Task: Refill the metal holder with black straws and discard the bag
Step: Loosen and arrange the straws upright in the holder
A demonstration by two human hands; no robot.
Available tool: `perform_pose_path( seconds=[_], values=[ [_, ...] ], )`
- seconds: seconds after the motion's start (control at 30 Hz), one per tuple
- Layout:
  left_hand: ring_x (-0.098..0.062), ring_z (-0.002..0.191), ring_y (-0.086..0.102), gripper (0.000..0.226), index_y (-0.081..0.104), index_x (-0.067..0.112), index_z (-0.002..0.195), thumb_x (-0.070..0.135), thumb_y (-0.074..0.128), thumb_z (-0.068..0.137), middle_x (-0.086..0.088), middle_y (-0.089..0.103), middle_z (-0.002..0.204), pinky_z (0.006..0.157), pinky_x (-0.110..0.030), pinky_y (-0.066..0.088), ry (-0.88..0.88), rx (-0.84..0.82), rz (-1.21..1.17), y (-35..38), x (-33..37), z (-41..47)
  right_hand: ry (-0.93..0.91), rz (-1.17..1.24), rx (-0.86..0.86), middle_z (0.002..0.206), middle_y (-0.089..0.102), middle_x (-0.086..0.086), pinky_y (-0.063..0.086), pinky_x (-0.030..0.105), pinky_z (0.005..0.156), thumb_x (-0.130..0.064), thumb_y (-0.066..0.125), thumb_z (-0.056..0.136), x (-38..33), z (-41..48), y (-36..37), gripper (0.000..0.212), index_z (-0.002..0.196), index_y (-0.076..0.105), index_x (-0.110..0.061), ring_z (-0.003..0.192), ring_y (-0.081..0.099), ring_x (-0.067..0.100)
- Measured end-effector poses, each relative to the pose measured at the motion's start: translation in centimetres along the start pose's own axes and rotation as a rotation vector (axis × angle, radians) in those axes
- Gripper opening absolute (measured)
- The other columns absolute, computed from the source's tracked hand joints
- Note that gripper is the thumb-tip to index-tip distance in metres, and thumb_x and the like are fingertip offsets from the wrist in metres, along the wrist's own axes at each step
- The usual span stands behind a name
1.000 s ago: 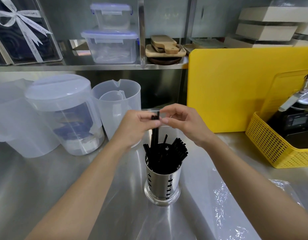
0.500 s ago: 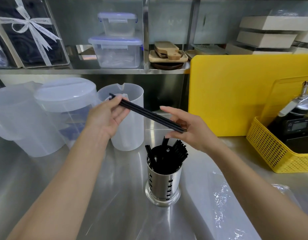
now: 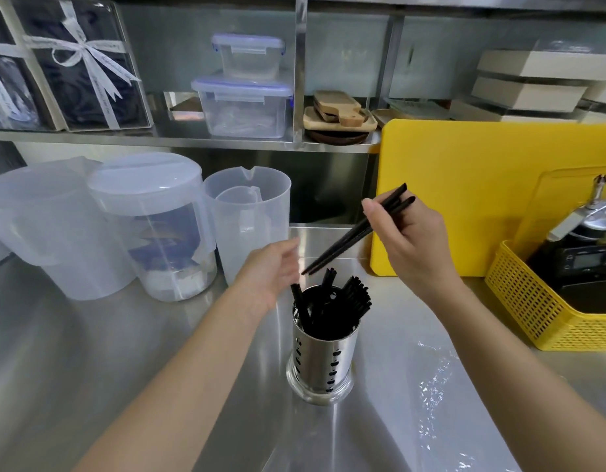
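Steel surface [image 3: 90,352], steel shelf [image 3: 158,142] behind it. Metal holder [image 3: 323,361] stands mid-surface, part-full of black straws [image 3: 349,298]. Right hand [image 3: 405,240] pinches a few more straws [image 3: 354,235], tilted, lower tips above the holder. Left hand [image 3: 272,272] loosely open beside the rim, holding nothing. Clear bag [image 3: 431,396] lies right of the holder. Ribbon [image 3: 90,59] writing unreadable.

Holder [image 3: 323,359] before jugs [image 3: 165,226], perhaps bag [image 3: 441,396] right.
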State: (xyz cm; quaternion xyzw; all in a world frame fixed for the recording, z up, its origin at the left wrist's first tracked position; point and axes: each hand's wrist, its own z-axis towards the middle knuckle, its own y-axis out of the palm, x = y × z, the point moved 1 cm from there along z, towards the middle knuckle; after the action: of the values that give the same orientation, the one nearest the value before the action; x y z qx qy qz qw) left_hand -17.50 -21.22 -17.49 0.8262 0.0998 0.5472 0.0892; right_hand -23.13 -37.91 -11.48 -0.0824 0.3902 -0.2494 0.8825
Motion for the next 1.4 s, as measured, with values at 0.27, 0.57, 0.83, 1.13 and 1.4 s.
perform_pose_path(
  seconds=[0.27, 0.57, 0.83, 1.13, 1.4],
  values=[
    [-0.011, 0.081, 0.063, 0.010, 0.064, 0.025, 0.073, 0.020, 0.061, 0.081, 0.004, 0.067, 0.078, 0.069, -0.020, 0.044, 0.457, 0.013, 0.504, -0.9, -0.5, -0.1, 0.409, -0.225, -0.588, 0.061, 0.051, -0.005, 0.037, 0.016, 0.047, -0.033, 0.061, 0.085, 4.0, -2.5, 2.7, 0.022, 0.069, 0.053, -0.020, 0.056, 0.049, 0.010],
    [-0.008, 0.089, 0.058, 0.023, 0.060, 0.019, 0.105, 0.025, 0.063, 0.083, 0.008, 0.063, 0.096, 0.072, -0.016, 0.041, 0.577, -0.066, 0.835, -0.3, -1.7, 0.8, 0.398, 0.088, -0.164, 0.064, 0.057, -0.004, 0.038, 0.021, 0.059, -0.036, 0.061, 0.084, 6.2, -1.9, 0.9, 0.023, 0.070, 0.065, -0.018, 0.056, 0.046, 0.001],
    [-0.019, 0.111, 0.054, 0.041, 0.052, 0.017, 0.121, 0.028, 0.063, 0.083, -0.003, 0.057, 0.124, 0.088, -0.027, 0.041, 0.502, -0.133, 1.070, 1.3, -2.7, 2.0, 0.548, 0.110, -0.196, 0.059, 0.056, -0.005, 0.038, 0.010, 0.050, -0.017, 0.062, 0.085, 9.6, -3.1, 0.5, 0.019, 0.067, 0.064, -0.021, 0.050, 0.047, -0.002],
    [-0.015, 0.081, 0.060, 0.008, 0.064, 0.018, 0.086, 0.025, 0.062, 0.085, 0.002, 0.064, 0.083, 0.071, -0.028, 0.049, 0.539, -0.079, 1.035, 1.9, -2.5, 2.7, 0.511, 0.153, -0.241, 0.062, 0.057, -0.001, 0.040, 0.010, 0.051, -0.014, 0.061, 0.086, 9.6, -3.0, 1.2, 0.015, 0.072, 0.064, -0.019, 0.051, 0.049, -0.002],
    [-0.012, 0.068, 0.066, 0.010, 0.063, 0.024, 0.073, 0.023, 0.065, 0.082, 0.008, 0.065, 0.073, 0.061, -0.021, 0.053, 0.815, 0.056, 0.574, 1.1, 6.1, -0.8, 0.391, 0.181, -0.241, 0.069, 0.060, -0.003, 0.045, 0.013, 0.060, -0.007, 0.063, 0.083, 8.5, -2.2, 1.6, 0.018, 0.079, 0.064, -0.025, 0.060, 0.053, 0.000]
  ],
)
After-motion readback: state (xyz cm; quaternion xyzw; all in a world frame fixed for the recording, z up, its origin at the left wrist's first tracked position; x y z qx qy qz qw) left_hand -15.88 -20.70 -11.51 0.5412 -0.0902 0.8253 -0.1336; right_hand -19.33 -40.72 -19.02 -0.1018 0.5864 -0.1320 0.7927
